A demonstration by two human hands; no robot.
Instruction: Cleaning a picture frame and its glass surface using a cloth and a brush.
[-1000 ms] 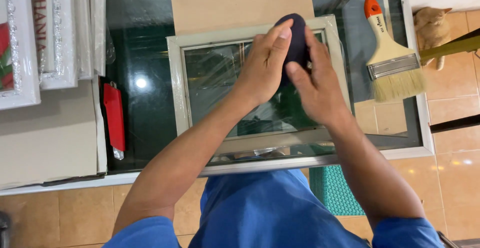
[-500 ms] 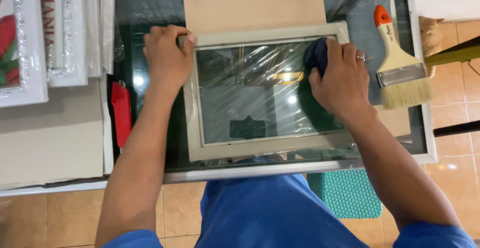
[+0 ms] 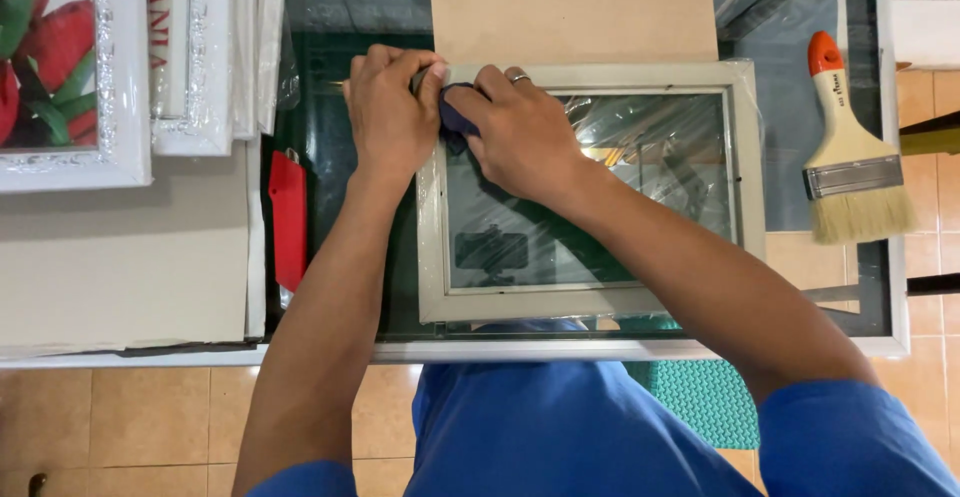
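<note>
A pale grey picture frame (image 3: 750,157) with a glass pane lies flat on the glass-topped table (image 3: 640,349). My left hand (image 3: 390,117) grips the frame's top left corner. Right beside it, my right hand (image 3: 515,132) presses a dark blue cloth (image 3: 455,117) onto the glass in that same corner. The cloth is mostly hidden under my fingers. A ring shows on my right hand.
A wide paintbrush (image 3: 850,157) with an orange-tipped handle lies to the right. A brown backing board (image 3: 575,7) sits behind the frame. A red utility knife (image 3: 288,217) lies left of it. White framed pictures (image 3: 120,67) and a cardboard sheet (image 3: 120,257) fill the left side.
My right hand has carried the cloth from the frame's top right across to its top left corner, close to my left hand. The left hand stays on that corner.
</note>
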